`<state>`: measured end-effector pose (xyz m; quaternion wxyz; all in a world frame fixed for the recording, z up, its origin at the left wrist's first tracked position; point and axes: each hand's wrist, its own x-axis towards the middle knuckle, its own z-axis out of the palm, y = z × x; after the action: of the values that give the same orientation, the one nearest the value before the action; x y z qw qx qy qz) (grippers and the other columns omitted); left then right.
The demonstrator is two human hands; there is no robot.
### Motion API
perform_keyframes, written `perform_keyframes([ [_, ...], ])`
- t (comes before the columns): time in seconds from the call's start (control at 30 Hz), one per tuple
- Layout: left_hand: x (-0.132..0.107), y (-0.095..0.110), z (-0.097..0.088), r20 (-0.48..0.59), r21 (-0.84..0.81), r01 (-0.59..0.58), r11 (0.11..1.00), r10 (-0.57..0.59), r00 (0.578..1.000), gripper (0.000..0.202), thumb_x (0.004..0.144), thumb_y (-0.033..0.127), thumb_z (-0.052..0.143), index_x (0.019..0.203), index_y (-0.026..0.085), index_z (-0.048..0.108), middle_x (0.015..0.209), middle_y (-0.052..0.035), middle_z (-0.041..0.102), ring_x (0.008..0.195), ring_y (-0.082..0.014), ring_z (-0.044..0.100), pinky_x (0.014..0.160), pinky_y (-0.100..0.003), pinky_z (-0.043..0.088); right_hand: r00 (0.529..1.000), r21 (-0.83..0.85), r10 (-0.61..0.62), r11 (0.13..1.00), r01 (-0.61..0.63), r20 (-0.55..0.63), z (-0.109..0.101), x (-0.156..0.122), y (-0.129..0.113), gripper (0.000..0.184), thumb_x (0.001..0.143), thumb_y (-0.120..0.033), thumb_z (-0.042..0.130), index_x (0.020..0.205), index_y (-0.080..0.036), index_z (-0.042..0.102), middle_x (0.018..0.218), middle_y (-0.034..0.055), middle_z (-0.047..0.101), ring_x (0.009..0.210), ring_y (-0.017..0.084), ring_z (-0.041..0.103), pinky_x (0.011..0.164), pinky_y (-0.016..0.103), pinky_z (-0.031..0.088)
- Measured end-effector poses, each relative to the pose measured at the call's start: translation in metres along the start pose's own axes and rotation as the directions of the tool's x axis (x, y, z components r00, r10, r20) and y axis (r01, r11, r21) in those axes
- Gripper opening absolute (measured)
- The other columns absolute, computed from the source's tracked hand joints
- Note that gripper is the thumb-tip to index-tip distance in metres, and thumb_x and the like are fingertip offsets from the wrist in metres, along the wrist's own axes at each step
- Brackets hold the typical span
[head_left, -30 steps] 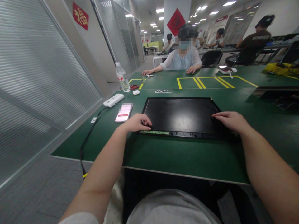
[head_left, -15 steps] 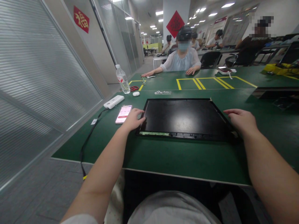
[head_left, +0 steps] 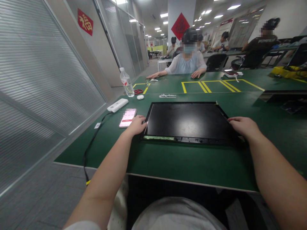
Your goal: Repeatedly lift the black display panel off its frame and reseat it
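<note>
Both touch black panel (head_left: pixel 187 119) | left fingers (head_left: pixel 141 118) slightly parted | right fingers (head_left: pixel 235 119) extended

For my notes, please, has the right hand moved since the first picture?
Yes, the right hand moved rightward against the tape, to the edge of the panel.

cool, moderate light falls from white ceiling lights (head_left: pixel 233 7) strung between twelve and two o'clock, their cores washed out. a soft, hazy glare spreads mid-surface on the black panel (head_left: pixel 188 119). blinds (head_left: pixel 35 64) toward ten o'clock gleam pale, while beneath the table (head_left: pixel 182 163), at six o'clock, it sinks nearly black. wide-angle stretching pulls the edges; far figures (head_left: pixel 220 44) look soft, and pixel blocks mask a seated person (head_left: pixel 187 65) at one o'clock.
</note>
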<state>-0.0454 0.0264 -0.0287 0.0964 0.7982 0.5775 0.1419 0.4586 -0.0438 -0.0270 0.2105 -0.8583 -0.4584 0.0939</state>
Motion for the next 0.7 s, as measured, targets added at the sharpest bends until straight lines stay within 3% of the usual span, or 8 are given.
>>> perform_keyframes([
  [0.27, 0.004, 0.003, 0.004, -0.04, -0.157, 0.026, 0.987, -0.033, 0.999, 0.035, 0.079, 0.02, 0.055, 0.104, 0.014, 0.078, 0.127, -0.0146, 0.068, 0.128, -0.0311, 0.059, 0.116, -0.041, 0.042, 1.0, -0.014, -0.03, 0.999, 0.03, -0.001, 0.0, -0.002, -0.003, 0.036, 0.073, -0.034, 0.057, 0.096, -0.024, 0.082, 0.103, 0.009, 0.077, 0.086, 0.026, 0.068, 0.077, 0.037, 0.053],
  [0.4, -0.001, 0.016, -0.004, -0.103, -0.361, 0.056, 0.931, -0.099, 0.99, 0.029, 0.072, 0.014, 0.058, 0.091, 0.019, 0.08, 0.114, -0.0098, 0.075, 0.122, -0.0322, 0.063, 0.11, -0.042, 0.047, 1.0, -0.042, -0.014, 0.999, 0.014, 0.007, -0.001, -0.006, -0.006, 0.037, 0.074, -0.034, 0.056, 0.099, -0.025, 0.082, 0.104, 0.0085, 0.076, 0.088, 0.026, 0.067, 0.075, 0.035, 0.052],
  [0.47, -0.005, 0.025, -0.009, -0.057, -0.53, 0.107, 0.841, -0.161, 0.985, 0.03, 0.073, 0.014, 0.058, 0.092, 0.02, 0.08, 0.097, -0.0061, 0.078, 0.107, -0.0295, 0.07, 0.097, -0.038, 0.055, 1.0, -0.046, -0.01, 0.999, 0.01, 0.013, -0.001, -0.007, -0.006, 0.038, 0.075, -0.035, 0.055, 0.101, -0.026, 0.082, 0.105, 0.0079, 0.076, 0.086, 0.026, 0.067, 0.072, 0.035, 0.051],
  [0.53, -0.008, 0.034, -0.013, 0.013, -0.688, 0.218, 0.692, -0.289, 0.957, 0.032, 0.075, 0.015, 0.058, 0.099, 0.02, 0.079, 0.083, -0.0035, 0.077, 0.088, -0.0253, 0.073, 0.081, -0.034, 0.059, 1.0, -0.047, -0.01, 0.999, 0.01, 0.012, 0.0, -0.007, -0.006, 0.039, 0.076, -0.035, 0.054, 0.103, -0.026, 0.082, 0.105, 0.008, 0.076, 0.082, 0.025, 0.066, 0.069, 0.035, 0.05],
  [0.7, -0.011, 0.048, -0.02, 0.126, -0.862, 0.327, 0.388, -0.461, 0.878, 0.038, 0.074, 0.015, 0.066, 0.11, 0.018, 0.078, 0.072, -0.0014, 0.075, 0.063, -0.0177, 0.069, 0.062, -0.027, 0.056, 0.999, -0.046, -0.029, 0.999, 0.028, -0.015, 0.001, -0.005, -0.005, 0.035, 0.072, -0.034, 0.057, 0.095, -0.026, 0.082, 0.092, 0.0086, 0.076, 0.068, 0.022, 0.063, 0.061, 0.034, 0.049],
])
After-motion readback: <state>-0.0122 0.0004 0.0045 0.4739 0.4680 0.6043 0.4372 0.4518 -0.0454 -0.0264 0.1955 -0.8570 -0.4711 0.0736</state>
